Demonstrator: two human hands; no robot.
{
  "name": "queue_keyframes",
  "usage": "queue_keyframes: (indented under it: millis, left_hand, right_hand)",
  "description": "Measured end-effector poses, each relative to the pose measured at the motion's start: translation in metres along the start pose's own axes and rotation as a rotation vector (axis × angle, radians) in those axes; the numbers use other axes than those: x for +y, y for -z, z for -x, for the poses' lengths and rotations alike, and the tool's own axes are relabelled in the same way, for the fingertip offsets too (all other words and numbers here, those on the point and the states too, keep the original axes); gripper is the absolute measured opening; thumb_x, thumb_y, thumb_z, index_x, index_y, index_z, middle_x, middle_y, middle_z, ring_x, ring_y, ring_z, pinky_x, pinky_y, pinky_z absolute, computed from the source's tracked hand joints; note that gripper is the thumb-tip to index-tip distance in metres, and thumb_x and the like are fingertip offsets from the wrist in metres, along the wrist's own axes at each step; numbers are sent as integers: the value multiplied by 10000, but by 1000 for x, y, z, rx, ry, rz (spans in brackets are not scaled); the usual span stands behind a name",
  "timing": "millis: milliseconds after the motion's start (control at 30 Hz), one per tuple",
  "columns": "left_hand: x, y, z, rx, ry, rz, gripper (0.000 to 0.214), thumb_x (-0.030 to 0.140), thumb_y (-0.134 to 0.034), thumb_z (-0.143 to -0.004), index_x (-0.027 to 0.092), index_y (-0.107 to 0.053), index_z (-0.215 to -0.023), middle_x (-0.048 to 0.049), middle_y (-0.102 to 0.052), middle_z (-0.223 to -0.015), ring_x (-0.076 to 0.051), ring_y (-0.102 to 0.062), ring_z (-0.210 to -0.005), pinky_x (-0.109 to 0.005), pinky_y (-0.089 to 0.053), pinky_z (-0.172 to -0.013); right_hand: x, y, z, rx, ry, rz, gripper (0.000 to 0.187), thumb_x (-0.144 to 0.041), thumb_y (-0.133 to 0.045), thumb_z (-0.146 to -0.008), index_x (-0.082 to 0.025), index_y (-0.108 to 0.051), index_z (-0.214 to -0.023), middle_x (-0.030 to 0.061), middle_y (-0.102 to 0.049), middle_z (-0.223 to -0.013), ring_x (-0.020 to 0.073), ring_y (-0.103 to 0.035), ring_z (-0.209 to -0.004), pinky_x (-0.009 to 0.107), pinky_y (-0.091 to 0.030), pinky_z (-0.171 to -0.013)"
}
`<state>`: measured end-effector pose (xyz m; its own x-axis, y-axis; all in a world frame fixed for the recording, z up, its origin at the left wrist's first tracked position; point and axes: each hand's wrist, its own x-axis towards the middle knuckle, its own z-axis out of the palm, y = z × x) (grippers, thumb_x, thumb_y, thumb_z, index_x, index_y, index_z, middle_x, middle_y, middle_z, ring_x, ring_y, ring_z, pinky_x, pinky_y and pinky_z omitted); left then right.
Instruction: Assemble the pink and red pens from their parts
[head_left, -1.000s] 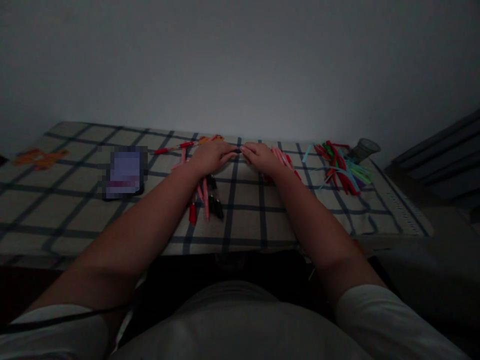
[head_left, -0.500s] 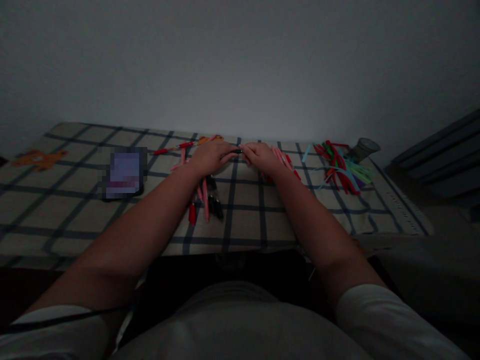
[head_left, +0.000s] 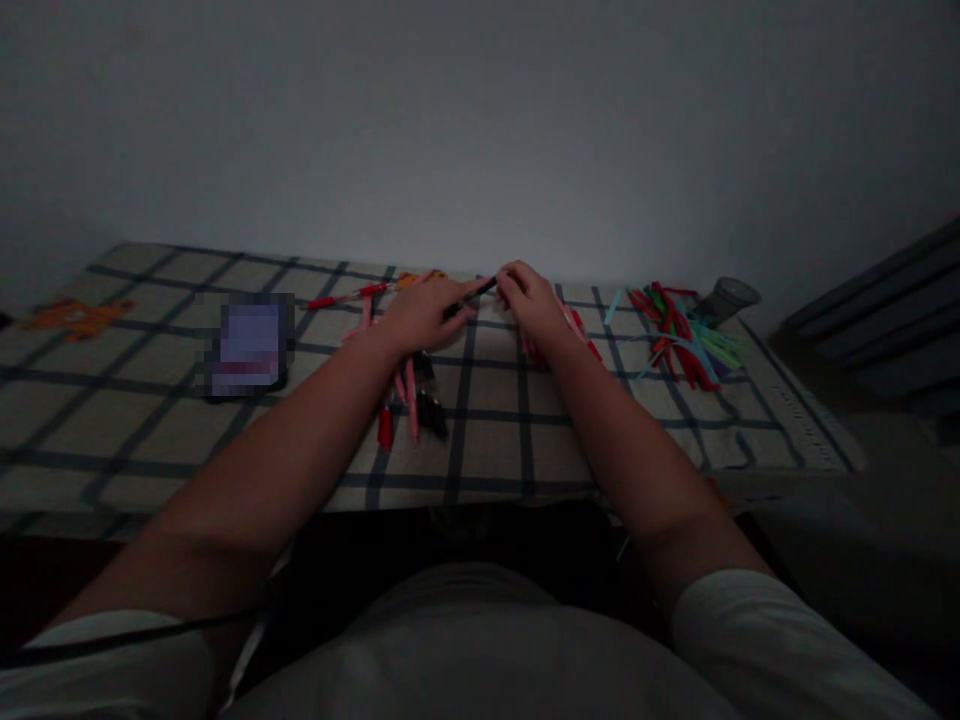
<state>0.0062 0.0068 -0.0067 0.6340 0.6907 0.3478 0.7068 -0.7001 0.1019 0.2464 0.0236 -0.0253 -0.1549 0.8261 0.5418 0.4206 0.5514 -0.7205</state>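
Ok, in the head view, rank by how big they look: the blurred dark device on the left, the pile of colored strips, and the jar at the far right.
1. Blurred dark device
2. Pile of colored strips, close in spread, but loose and farther off, so unsure
3. Jar, clearly smallest

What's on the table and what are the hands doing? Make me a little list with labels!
left hand: left hand holds one end of a dark pen
right hand: right hand pinches the pen's other end
under the hands: pink and red pens on the checked tablecloth
far right: pile of red, green and blue strips, beside a jar
left side: blurred phone-like thing, orange shape
light: very dim
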Motion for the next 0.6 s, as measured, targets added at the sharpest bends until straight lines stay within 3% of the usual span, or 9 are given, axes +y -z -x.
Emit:
queue_keyframes:
  millis: [200, 367, 600]
  left_hand:
    - [17, 7, 3, -77, -121, 29, 710, 423, -640, -1074, 318, -534, -1768, -83, -750, -1579, -292, -707, -1424, -404, -539, -1181]
    - [25, 3, 2, -119, -166, 33, 859, 412, -778, -1010, 316, -467, -1805, -103, -713, -1637, -297, -685, -1473, -388, -535, -1176]
    - [22, -3, 1, -112, -174, 72, 749, 419, -802, -1011, 304, -585, -1719, -115, -725, -1625, -311, -691, -1481, -399, -541, -1188]
  right_hand:
    - [10, 0, -10, 146, -163, -228, 574, -848, -584, -1072, -284, -612, -966, -23, -606, -806, 171, -635, -762, 296, -554, -743]
    - [4, -2, -11, 144, -266, -293, 591, -870, -642, -1030, -280, -640, -1002, -16, -632, -826, 161, -649, -749, 273, -550, -681]
    - [-21, -1, -6, 86, -366, -254, 528, -777, -647, -1083, -254, -661, -1010, 15, -680, -852, 159, -671, -747, 264, -553, -654]
